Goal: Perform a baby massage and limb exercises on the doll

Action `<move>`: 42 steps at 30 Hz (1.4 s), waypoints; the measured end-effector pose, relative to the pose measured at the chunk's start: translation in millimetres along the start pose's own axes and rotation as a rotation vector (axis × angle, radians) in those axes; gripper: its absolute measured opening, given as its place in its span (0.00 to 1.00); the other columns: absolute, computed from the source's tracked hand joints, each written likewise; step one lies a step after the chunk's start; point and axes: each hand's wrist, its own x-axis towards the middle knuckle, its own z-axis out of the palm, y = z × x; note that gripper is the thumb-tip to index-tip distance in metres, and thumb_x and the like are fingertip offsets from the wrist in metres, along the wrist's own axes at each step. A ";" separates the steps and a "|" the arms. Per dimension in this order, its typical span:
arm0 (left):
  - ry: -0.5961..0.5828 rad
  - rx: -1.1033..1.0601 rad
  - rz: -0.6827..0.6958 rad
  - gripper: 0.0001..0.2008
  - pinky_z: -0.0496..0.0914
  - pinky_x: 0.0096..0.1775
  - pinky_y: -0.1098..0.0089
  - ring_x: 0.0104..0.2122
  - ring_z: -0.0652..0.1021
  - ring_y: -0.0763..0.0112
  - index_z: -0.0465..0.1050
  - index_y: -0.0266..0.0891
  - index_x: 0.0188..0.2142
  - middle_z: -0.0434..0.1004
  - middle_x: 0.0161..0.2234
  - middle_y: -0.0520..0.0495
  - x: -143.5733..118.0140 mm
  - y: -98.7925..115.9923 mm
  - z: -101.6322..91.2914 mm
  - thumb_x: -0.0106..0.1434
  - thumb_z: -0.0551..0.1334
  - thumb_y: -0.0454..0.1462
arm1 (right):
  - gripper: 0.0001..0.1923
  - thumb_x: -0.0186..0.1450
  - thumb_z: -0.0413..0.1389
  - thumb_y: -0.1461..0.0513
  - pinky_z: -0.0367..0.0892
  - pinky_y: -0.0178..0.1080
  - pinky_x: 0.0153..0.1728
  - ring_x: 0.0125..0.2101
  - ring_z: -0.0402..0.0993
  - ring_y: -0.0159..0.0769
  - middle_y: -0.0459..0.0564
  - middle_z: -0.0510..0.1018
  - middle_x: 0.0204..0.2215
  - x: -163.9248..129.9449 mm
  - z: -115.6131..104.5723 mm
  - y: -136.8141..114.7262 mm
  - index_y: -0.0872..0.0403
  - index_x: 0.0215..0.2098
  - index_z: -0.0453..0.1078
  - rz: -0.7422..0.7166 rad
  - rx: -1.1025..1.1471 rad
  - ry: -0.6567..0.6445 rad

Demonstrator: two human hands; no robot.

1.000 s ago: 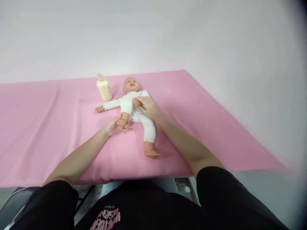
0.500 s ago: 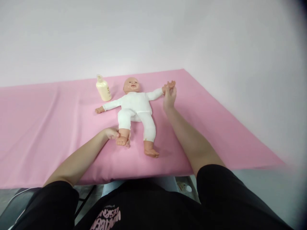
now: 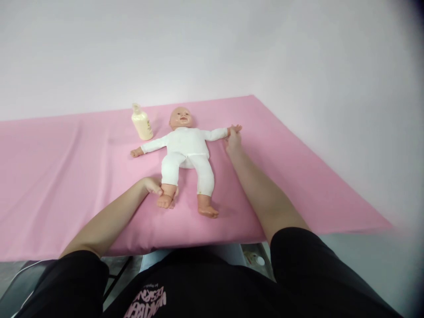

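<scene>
A baby doll [image 3: 186,142] with a white cloth body lies on its back, head toward the wall. My left hand [image 3: 153,186] grips the doll's ankle on the left side of the view, thumb on the near side and fingers passing behind it. My right hand [image 3: 233,139] is closed around the doll's hand on the right side; part of the grip is hidden. The doll's other arm and other leg rest on the pink cover [image 3: 265,176], touched by neither hand.
A pale yellow pump bottle [image 3: 142,125] stands left of the doll's head. Behind the table rises a white wall [image 3: 198,53]. The table's front edge runs close to my body, and a dark chair-like object [image 3: 20,282] is at the lower left.
My right hand has lowered the doll's hand toward the cover, nearer to me. The held leg has straightened, its foot shifting slightly toward me and to the left.
</scene>
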 end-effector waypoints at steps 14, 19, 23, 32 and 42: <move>0.593 -0.477 0.539 0.33 0.75 0.50 0.47 0.25 0.71 0.65 0.67 0.39 0.25 0.59 0.16 0.53 12.3 8.6 -4.9 0.67 0.49 0.64 | 0.40 0.67 0.58 0.43 0.55 0.53 0.72 0.70 0.59 0.45 0.56 0.63 0.69 -65.2 57.3 -30.8 0.47 0.71 0.53 -0.593 -0.199 -0.411; 0.664 -0.538 0.503 0.33 0.76 0.50 0.50 0.26 0.74 0.65 0.72 0.35 0.27 0.64 0.17 0.51 18.1 9.2 -4.9 0.69 0.51 0.61 | 0.29 0.70 0.57 0.50 0.61 0.51 0.70 0.65 0.68 0.45 0.53 0.72 0.63 -99.8 60.7 -45.5 0.48 0.66 0.64 -0.693 -0.465 -0.620; 0.604 -0.468 0.472 0.31 0.75 0.53 0.52 0.26 0.75 0.67 0.75 0.33 0.31 0.68 0.20 0.51 21.1 5.3 -6.4 0.67 0.57 0.60 | 0.23 0.73 0.51 0.56 0.62 0.51 0.69 0.64 0.69 0.44 0.51 0.74 0.62 -109.3 59.2 -52.9 0.49 0.65 0.67 -0.819 -0.621 -0.800; 0.486 -0.342 0.444 0.29 0.69 0.57 0.50 0.32 0.77 0.65 0.74 0.33 0.31 0.73 0.24 0.48 21.6 -8.0 -14.7 0.64 0.61 0.60 | 0.23 0.75 0.48 0.57 0.63 0.51 0.68 0.64 0.69 0.44 0.51 0.75 0.62 -111.7 58.8 -54.9 0.49 0.65 0.67 -0.926 -0.715 -0.841; 0.140 -0.049 0.181 0.34 0.74 0.49 0.55 0.42 0.82 0.50 0.80 0.35 0.38 0.83 0.37 0.38 8.9 -19.5 -12.1 0.42 0.75 0.59 | 0.29 0.71 0.53 0.48 0.61 0.51 0.69 0.65 0.68 0.45 0.50 0.72 0.65 -94.8 52.1 -52.9 0.47 0.68 0.62 -0.779 -0.584 -0.714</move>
